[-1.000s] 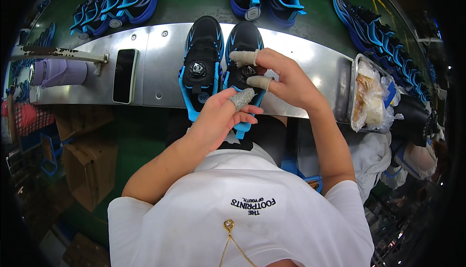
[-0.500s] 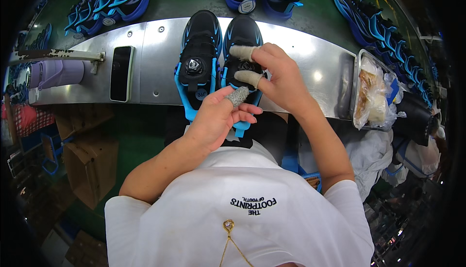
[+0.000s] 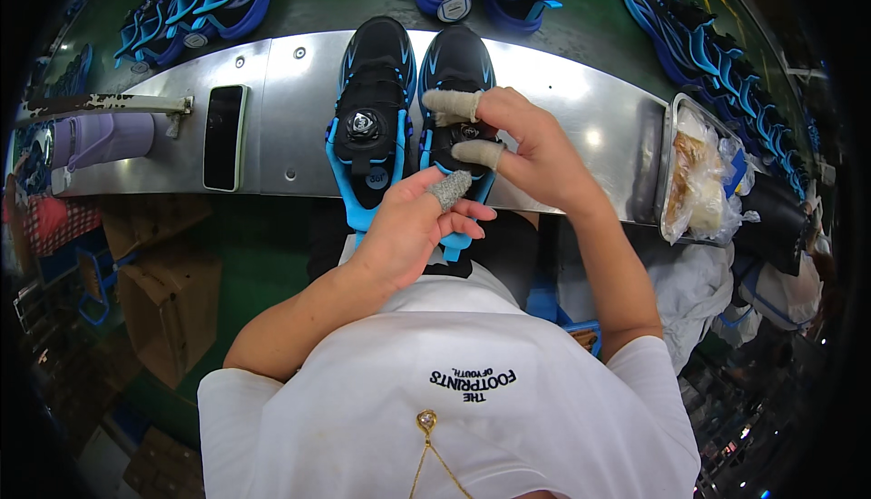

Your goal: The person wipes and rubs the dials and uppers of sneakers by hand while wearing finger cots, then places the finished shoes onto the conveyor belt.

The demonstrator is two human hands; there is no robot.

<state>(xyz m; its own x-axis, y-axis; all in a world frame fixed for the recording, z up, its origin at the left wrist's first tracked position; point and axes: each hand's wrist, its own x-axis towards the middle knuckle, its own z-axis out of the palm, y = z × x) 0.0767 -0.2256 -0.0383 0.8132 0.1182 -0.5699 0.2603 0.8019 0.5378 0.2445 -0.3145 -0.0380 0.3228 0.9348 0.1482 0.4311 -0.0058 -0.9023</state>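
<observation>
Two black sneakers with bright blue edging lie side by side on the metal bench edge, toes pointing away. The left sneaker (image 3: 374, 77) shows its round lacing dial; nothing touches it. Fabric cots cover the thumb and index finger of my right hand (image 3: 531, 145). Those two fingers are closed about the partly hidden dial (image 3: 469, 132) of the right sneaker (image 3: 456, 56). At that shoe's opening, my left hand (image 3: 413, 222) has its fingers curled at the collar, a grey knitted cot on one finger. How firmly it grips is hidden.
A phone (image 3: 224, 138) lies left of the shoes, beside a lilac tumbler (image 3: 113, 139) and a worn metal bar (image 3: 100, 104). A metal tray (image 3: 667, 168) with plastic-wrapped items sits right. More sneakers (image 3: 717, 82) line the green surface beyond. Cardboard boxes (image 3: 172, 308) stand below left.
The right sneaker has shifted slightly toward the right, apart from the left one at its heel. Both hands have moved a little rightward with it, keeping nearly the same pose.
</observation>
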